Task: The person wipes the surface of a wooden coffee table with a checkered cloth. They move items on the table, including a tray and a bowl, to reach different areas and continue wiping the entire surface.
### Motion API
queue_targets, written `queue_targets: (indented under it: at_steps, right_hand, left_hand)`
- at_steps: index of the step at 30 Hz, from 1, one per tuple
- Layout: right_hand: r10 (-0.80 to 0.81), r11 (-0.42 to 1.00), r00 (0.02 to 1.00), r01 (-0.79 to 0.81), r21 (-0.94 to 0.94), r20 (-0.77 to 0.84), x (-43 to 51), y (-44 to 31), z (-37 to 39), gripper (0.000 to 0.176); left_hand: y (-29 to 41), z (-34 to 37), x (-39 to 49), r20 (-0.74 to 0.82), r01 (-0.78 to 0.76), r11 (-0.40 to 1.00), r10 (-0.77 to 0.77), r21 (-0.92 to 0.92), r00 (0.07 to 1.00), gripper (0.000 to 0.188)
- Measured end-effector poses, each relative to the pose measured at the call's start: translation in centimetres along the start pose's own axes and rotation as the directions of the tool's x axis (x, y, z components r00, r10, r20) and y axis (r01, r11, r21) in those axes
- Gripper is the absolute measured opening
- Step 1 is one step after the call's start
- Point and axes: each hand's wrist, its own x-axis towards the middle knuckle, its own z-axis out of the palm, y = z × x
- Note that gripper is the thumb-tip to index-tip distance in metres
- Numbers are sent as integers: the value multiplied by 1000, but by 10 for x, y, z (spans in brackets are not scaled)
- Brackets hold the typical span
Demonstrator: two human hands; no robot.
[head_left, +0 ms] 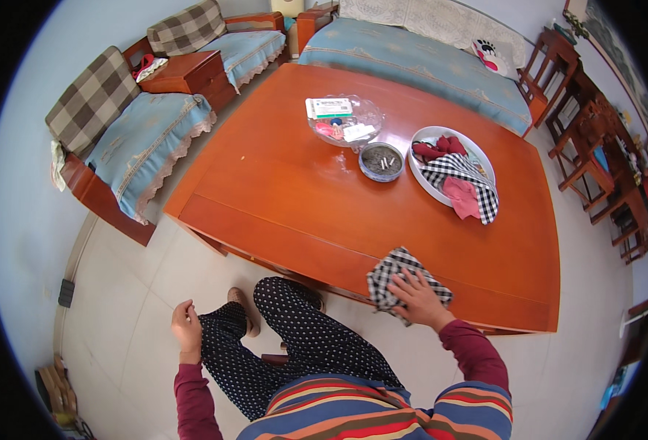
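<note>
My right hand (418, 297) presses flat on a black-and-white checked cloth (394, 275), with its fingers spread over it. The cloth lies at the near edge of a reddish-brown wooden table (280, 187), and part of it hangs past that edge. Away from the table, my left hand (186, 327) hovers beside my left knee, fingers loosely bent and thumb apart, with nothing visible in it. Farther back on the tabletop, a round white tray (416, 175) holds another checked cloth (458, 169), a pink cloth (461, 197) and dark red fabric (440, 147).
Left of the tray stands a round ashtray (382, 161) with cigarette butts. Behind it, a clear scalloped dish (371, 115) carries a white box (328, 107) and small items. A blue-covered sofa (390, 52), an armchair (148, 132) and wooden chairs (582, 148) surround the table.
</note>
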Motion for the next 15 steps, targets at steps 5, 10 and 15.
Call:
queue_targets:
  at_steps: [5, 10, 15]
  right_hand:
    - [193, 974, 980, -197, 114, 47, -91, 43, -24, 54]
    - [500, 866, 866, -499, 34, -26, -87, 48, -12, 50]
    - [396, 918, 917, -396, 21, -55, -8, 60, 2, 51]
  left_hand:
    - [7, 2, -24, 203, -180, 981, 162, 71, 966, 11]
    - [12, 9, -25, 222, -188, 977, 164, 96, 961, 5]
    - [14, 10, -15, 273, -136, 987, 108, 84, 956, 5]
